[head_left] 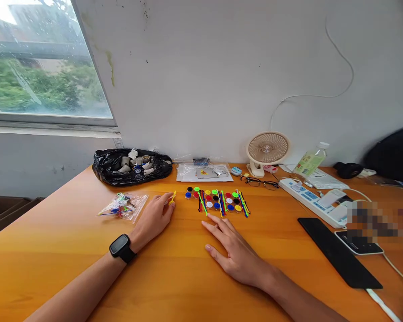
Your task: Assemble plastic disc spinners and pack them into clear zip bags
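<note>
Across the wooden desk (174, 273), I saw the left hand (156, 212) pinching a yellow plastic arrow (173, 197) between thumb and fingers, right of a clear plastic bag (139, 209). The right hand (237, 248) held nothing, fingers spread; I couldn't tell whether it touched the nearby green arrow (203, 204), beside round coloured discs (229, 201).

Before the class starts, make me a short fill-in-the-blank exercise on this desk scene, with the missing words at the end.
1. The left hand pinches an arrow-tipped piece coloured ____.
2. The person wears the smartwatch on the ____ arm.
3. The bottle is closed with a ____ cap.
4. The plastic bag nearest the window is coloured ____.

Missing words: yellow; left; white; black.
</note>
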Demonstrator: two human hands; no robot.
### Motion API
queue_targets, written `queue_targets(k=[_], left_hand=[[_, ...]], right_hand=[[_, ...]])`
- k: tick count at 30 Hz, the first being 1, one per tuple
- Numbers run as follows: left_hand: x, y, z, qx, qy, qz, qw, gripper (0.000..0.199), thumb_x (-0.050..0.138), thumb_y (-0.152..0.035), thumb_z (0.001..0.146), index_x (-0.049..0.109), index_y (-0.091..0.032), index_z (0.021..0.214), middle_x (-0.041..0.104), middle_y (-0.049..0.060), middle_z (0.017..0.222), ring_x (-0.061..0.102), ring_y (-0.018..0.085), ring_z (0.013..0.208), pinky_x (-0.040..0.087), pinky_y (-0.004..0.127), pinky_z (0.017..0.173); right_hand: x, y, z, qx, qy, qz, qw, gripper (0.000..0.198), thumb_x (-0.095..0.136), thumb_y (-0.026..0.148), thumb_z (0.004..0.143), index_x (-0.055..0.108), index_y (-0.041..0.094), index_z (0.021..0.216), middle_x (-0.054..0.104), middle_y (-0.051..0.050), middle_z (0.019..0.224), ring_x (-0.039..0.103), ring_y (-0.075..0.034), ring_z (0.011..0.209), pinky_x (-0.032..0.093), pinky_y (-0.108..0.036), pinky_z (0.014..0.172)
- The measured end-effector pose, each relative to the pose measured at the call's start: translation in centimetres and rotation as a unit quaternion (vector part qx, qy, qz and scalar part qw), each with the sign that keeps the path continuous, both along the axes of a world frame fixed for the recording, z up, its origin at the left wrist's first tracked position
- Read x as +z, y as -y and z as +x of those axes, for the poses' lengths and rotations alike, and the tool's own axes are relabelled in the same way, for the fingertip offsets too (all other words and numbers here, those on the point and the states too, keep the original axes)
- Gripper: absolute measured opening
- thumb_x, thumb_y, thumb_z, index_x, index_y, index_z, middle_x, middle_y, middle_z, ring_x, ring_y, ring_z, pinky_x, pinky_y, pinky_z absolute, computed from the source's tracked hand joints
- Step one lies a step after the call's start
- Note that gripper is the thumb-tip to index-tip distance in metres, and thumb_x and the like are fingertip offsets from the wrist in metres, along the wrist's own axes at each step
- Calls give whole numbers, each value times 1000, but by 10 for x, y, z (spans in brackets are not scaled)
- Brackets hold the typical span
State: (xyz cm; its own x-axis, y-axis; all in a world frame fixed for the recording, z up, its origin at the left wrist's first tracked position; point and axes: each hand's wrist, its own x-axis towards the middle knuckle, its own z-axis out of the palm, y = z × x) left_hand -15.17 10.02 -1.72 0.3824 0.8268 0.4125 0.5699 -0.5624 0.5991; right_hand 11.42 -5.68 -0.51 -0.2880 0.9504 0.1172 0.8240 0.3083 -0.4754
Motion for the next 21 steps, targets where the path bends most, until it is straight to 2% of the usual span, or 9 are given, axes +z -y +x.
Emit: queue_targets(k=[3, 7, 9, 11, 15, 18, 21], left_hand=[[0, -1, -1, 1, -19, 10, 1000, 39, 53, -36, 101, 67, -22, 135, 74, 15, 122, 68, 34, 114, 50, 48, 103], [3, 0, -1, 13, -60, 89, 994, 42, 53, -32, 101, 64, -18, 139, 68, 17, 137, 53, 38, 135, 43, 56, 113], [5, 6, 4, -11, -56, 122, 991, 42, 53, -31, 102, 63, -19, 141, 64, 15, 144, 48, 37, 138, 42, 55, 115], [8, 16, 14, -64, -55, 135, 987, 40, 52, -28, 103, 64, -22, 140, 65, 11, 143, 50, 34, 133, 44, 52, 114], [7, 38, 34, -162, -102, 102, 976, 44, 53, -30, 104, 58, -24, 147, 64, 9, 144, 51, 33, 125, 45, 52, 113], [4, 42, 40, -181, -120, 93, 972, 49, 52, -35, 105, 53, -23, 152, 60, 9, 150, 49, 33, 123, 44, 55, 113], [4, 39, 41, -188, -132, 97, 968, 51, 51, -34, 105, 49, -23, 155, 56, 9, 154, 48, 34, 123, 43, 57, 113]], right_hand=[[0, 0, 0, 2, 12, 11, 1000, 58, 48, 50, 108, 42, 31, 162, 32, -7, 171, 32, -32, 156, 30, -57, 127], [0, 0, 0, 1, 29, 15, 999, 56, 46, 50, 108, 43, 32, 161, 33, -6, 171, 30, -33, 156, 32, -57, 126], [0, 0, 0, 6, 34, 15, 999, 56, 45, 50, 109, 43, 31, 161, 35, -6, 170, 31, -32, 155, 32, -56, 126], [1, 0, -2, 9, 38, 18, 999, 55, 44, 50, 109, 44, 31, 161, 37, -6, 169, 33, -31, 153, 34, -54, 126], [4, -1, -5, 16, 47, 30, 998, 54, 44, 48, 109, 45, 29, 160, 44, -7, 164, 37, -30, 149, 36, -53, 124], [4, -3, -7, 18, 51, 46, 998, 54, 46, 45, 109, 43, 29, 160, 44, -7, 164, 37, -29, 149, 37, -52, 123], [2, -5, -10, 9, 52, 70, 996, 53, 50, 43, 107, 48, 25, 157, 41, -9, 166, 37, -30, 149, 38, -52, 123]])
